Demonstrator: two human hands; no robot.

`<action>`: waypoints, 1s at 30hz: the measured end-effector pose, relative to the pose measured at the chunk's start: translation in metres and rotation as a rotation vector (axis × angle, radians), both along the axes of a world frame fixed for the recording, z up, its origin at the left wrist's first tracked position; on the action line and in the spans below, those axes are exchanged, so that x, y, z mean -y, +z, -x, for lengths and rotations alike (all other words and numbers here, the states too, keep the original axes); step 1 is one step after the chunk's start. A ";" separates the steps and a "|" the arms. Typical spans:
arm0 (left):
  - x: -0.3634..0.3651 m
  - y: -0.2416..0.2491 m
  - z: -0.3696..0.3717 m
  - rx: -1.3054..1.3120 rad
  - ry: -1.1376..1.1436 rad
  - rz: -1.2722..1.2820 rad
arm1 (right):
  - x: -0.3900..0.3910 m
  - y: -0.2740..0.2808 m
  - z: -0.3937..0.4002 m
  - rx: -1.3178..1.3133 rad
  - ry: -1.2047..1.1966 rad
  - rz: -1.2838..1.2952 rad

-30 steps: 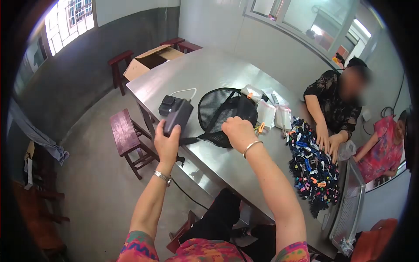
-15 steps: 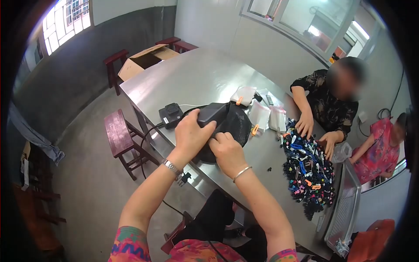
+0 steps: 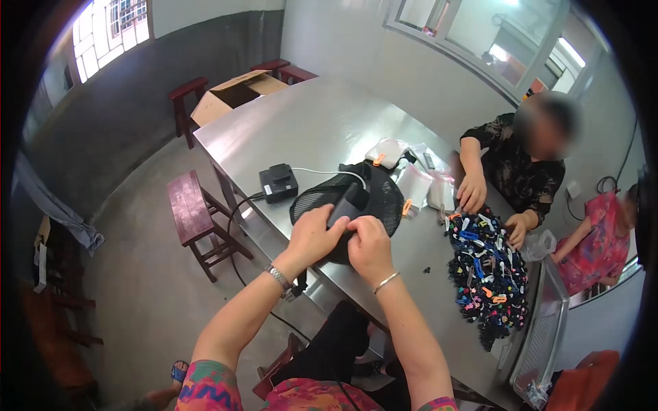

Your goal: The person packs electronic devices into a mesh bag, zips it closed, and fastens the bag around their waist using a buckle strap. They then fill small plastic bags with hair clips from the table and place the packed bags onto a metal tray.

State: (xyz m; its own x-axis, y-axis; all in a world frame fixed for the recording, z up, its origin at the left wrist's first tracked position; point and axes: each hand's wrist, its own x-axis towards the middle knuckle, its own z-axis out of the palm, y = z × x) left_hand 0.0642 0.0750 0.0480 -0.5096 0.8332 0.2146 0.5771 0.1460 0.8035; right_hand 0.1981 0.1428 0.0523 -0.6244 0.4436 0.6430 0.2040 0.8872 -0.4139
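A dark rectangular device (image 3: 348, 203) stands tilted over a black mesh bag (image 3: 385, 198) at the table's near edge. My left hand (image 3: 315, 235) is wrapped round its lower left side. Close beside it, my right hand (image 3: 370, 248) is closed in a pinch at the device's lower right; what its fingers hold is too small to name. A white cable (image 3: 329, 171) runs from a black adapter (image 3: 278, 183) on the left toward the mesh bag.
A person (image 3: 524, 157) handles a pile of small colourful clips (image 3: 488, 267) at the right. Plastic bags (image 3: 415, 186) lie beyond the mesh bag. A mesh tray (image 3: 545, 329) sits at the right edge. A cardboard box (image 3: 236, 96) and stools (image 3: 188, 209) stand beyond and left of the steel table (image 3: 322, 103).
The dark device has tilted more upright and come lower, with both hands closer together on it. A sandalled foot has appeared at the bottom left. The other person's hand has shifted slightly.
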 end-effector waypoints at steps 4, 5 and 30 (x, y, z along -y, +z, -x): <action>0.012 -0.004 0.033 -0.128 0.027 -0.182 | 0.006 0.008 0.006 0.045 -0.089 0.065; 0.014 -0.005 0.047 -0.217 0.064 -0.312 | 0.008 0.013 0.007 0.087 -0.146 0.064; -0.021 0.093 0.006 0.125 -0.090 0.117 | 0.024 -0.017 0.000 -0.415 -0.300 0.639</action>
